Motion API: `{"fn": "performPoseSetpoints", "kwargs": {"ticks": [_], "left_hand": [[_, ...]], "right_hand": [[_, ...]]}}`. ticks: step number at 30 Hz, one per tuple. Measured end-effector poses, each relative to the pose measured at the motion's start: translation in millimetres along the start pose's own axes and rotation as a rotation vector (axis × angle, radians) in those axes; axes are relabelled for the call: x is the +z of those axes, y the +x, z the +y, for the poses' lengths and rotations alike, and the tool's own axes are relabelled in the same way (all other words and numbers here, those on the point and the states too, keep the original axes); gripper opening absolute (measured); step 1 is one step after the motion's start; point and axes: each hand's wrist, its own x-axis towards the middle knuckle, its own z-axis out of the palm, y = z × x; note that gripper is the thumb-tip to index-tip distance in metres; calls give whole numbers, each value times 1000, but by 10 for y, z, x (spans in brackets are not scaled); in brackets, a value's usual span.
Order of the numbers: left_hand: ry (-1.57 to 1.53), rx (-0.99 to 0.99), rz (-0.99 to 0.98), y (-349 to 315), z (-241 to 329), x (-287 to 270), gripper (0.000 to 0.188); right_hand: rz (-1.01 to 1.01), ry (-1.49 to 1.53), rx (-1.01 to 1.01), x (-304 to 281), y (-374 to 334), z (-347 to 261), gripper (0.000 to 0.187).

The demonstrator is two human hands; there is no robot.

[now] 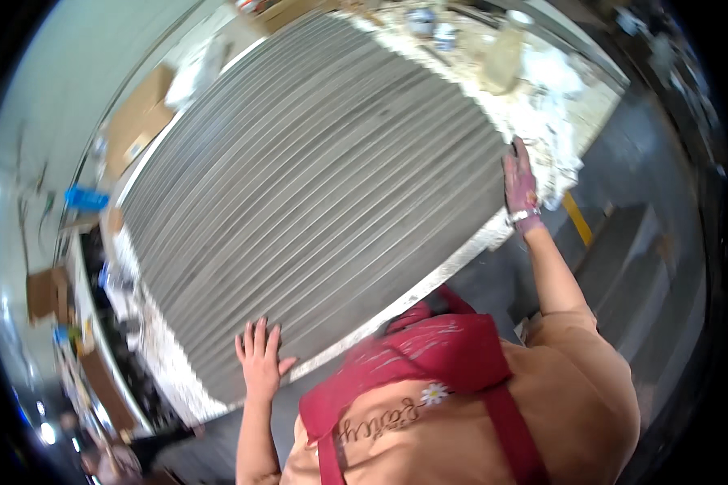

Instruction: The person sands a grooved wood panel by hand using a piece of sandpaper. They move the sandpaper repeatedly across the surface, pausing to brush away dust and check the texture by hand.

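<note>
A large grey panel of narrow parallel strips (315, 178) covers most of the worktable in front of me. My left hand (260, 356), bare, lies on the panel's near edge with its fingers spread. At the panel's right side is my right hand (522, 182), in a stained purple glove with a pale band at the wrist. Its fingers point away from me and are stretched out along the panel's edge; the palm side is hidden. Neither hand shows anything gripped in it.
A crumpled white cloth (554, 121), a cloudy plastic bottle (505, 56) and small jars (445, 36) stand at the far right of the white-stained table (598, 77). Cardboard boxes (140, 121) and a blue object (86, 199) lie left. Grey steps (615, 259) rise at right.
</note>
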Motion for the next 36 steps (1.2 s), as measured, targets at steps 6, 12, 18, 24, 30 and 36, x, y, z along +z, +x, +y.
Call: {"fn": "performPoseSetpoints", "kwargs": {"ticks": [6,12,18,24,30,36], "left_hand": [[11,-80,142,294,209,-105,66],[-40,-324,200,-92,375,-64,67],[7,-579,233,-531,-53,46,78],[-53,-380,192,-125,394,16,82],[-45,-465,137,-372,12,-11,92],[-76,-820,194,-1336,-958,58,100]], "right_hand": [[11,471,-224,299,152,1729,45],[-354,317,-94,125,292,864,57],[-242,474,-25,292,415,1020,50],[-324,758,364,209,394,724,46],[-238,992,478,105,301,413,49],[-246,958,419,325,436,904,47]]}}
